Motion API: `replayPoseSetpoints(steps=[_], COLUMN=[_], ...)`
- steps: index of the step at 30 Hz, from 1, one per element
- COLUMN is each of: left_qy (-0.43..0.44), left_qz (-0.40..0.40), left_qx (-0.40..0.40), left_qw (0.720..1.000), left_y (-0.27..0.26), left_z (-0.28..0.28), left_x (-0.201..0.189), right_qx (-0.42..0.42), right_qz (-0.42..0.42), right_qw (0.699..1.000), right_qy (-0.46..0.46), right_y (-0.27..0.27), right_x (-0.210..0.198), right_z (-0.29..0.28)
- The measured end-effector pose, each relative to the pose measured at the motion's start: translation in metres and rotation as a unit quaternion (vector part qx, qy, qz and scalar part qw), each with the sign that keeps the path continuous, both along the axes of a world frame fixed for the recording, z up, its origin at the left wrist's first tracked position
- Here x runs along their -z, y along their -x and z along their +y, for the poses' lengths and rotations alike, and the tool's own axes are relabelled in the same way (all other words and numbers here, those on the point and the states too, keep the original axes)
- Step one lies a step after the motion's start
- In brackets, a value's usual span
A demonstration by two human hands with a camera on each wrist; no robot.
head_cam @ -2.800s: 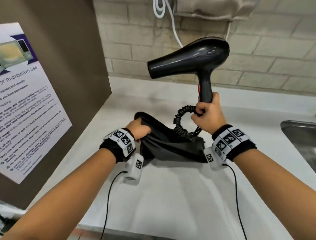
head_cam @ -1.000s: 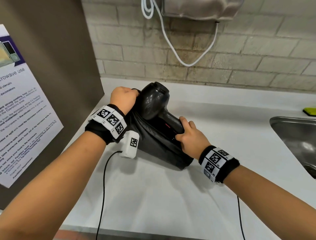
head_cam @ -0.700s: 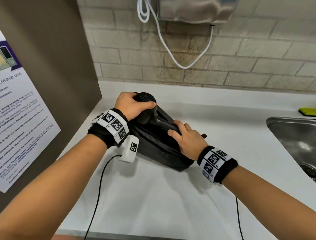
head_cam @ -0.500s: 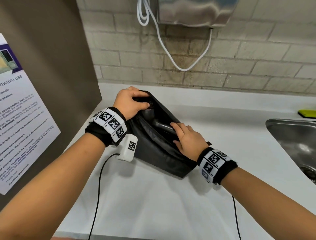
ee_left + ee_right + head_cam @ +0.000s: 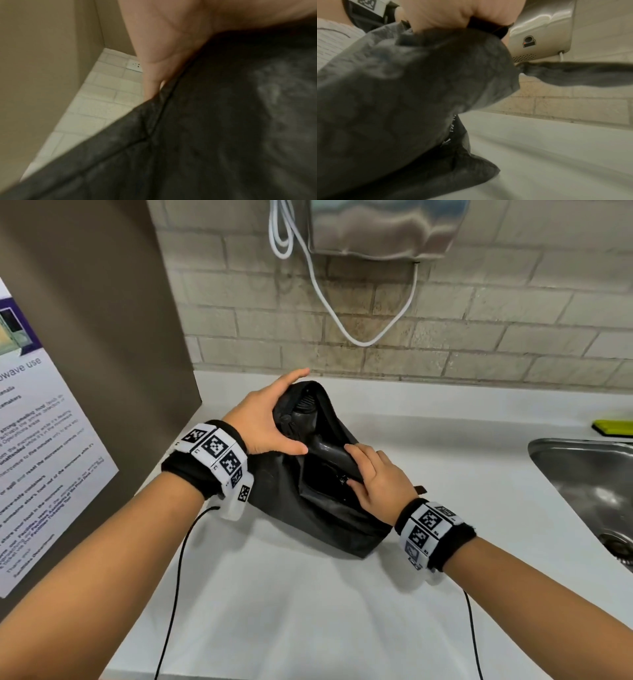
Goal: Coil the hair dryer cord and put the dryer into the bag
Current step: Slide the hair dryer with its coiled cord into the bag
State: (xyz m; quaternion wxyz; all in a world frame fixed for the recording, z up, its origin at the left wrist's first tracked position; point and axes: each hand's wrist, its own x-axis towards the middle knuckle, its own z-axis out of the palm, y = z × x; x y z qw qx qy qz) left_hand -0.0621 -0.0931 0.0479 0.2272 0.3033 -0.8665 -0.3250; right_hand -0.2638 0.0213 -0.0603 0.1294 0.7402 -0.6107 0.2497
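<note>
A dark grey fabric bag (image 5: 301,508) lies on the white counter (image 5: 308,611) with its mouth facing up. The black hair dryer (image 5: 310,436) sits inside it, with only part of its body and handle showing through the opening. My left hand (image 5: 263,422) rests with straight fingers against the bag's left wall, its thumb lying across the opening's near edge. My right hand (image 5: 376,481) has its fingers curled over the bag's right rim beside the dryer handle. The left wrist view shows my left hand (image 5: 171,33) flat on the bag (image 5: 205,135). The right wrist view shows my right hand (image 5: 453,12) gripping the bag (image 5: 402,94).
A steel sink (image 5: 582,474) is set into the counter at the right, with a yellow-green sponge (image 5: 613,428) behind it. A metal wall unit (image 5: 383,227) with a looping white cable (image 5: 342,313) hangs above. A brown panel with a notice (image 5: 34,457) bounds the left.
The dryer came down from above the bag and sank into it until only the handle shows. My left hand let go of the rim and flattened. My right hand left the handle for the rim.
</note>
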Motion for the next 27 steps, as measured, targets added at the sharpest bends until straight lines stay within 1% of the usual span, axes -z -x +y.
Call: replayPoseSetpoints(steps=[2,3,5,7,9,11,13,14,15,16,18,20,21,24,25,27], left_qy=[0.022,0.030,0.046,0.067,0.074,0.071,0.076,0.078,0.079,0.079,0.076,0.074,0.071,0.060,0.054,0.037], left_qz=[0.040,0.053,0.047,0.021,0.018,0.027,0.030,0.029,0.026,0.024,0.028,0.033,0.034,0.044,0.048,0.060], left_qx=[-0.030,-0.042,-0.055,-0.044,-0.038,-0.038,-0.040,-0.040,-0.041,-0.042,-0.049,-0.068,-0.079,-0.101,-0.106,-0.117], left_qw=[0.999,0.997,0.996,0.997,0.996,0.996,0.996,0.996,0.996,0.996,0.996,0.994,0.994,0.992,0.992,0.991], left_y=[0.004,0.005,0.008,0.010,0.010,0.008,0.006,0.006,0.006,0.005,0.004,0.001,-0.001,-0.003,-0.004,-0.005], left_z=[0.003,0.003,0.004,0.006,0.009,0.011,0.013,0.014,0.014,0.014,0.012,0.008,0.006,0.002,0.002,0.002], left_x=[0.001,0.001,0.000,0.000,-0.001,-0.002,-0.003,-0.003,-0.002,-0.002,0.001,0.003,0.005,0.008,0.010,0.016], right_qx=[-0.008,-0.008,-0.012,-0.041,-0.050,-0.004,0.037,0.036,0.034,0.031,0.028,0.040,0.053,0.097,0.104,0.110], right_qz=[-0.039,-0.073,-0.152,-0.205,-0.213,-0.207,-0.232,-0.242,-0.239,-0.239,-0.239,-0.249,-0.255,-0.243,-0.235,-0.243], right_qw=[0.999,0.997,0.979,0.956,0.946,0.933,0.895,0.878,0.869,0.868,0.877,0.893,0.905,0.951,0.958,0.962], right_qy=[-0.012,-0.039,-0.132,-0.206,-0.241,-0.295,-0.379,-0.412,-0.431,-0.434,-0.416,-0.374,-0.337,-0.168,-0.124,-0.057], right_y=[0.001,0.003,0.009,0.016,0.024,0.035,0.043,0.045,0.044,0.043,0.045,0.053,0.058,0.069,0.070,0.070], right_x=[-0.003,-0.007,-0.016,-0.019,-0.015,-0.009,-0.006,-0.006,-0.007,-0.008,-0.012,-0.014,-0.015,-0.022,-0.027,-0.039], right_z=[0.000,-0.001,-0.003,-0.006,-0.006,-0.005,-0.002,0.000,0.002,0.004,0.007,0.007,0.006,0.002,0.001,0.000])
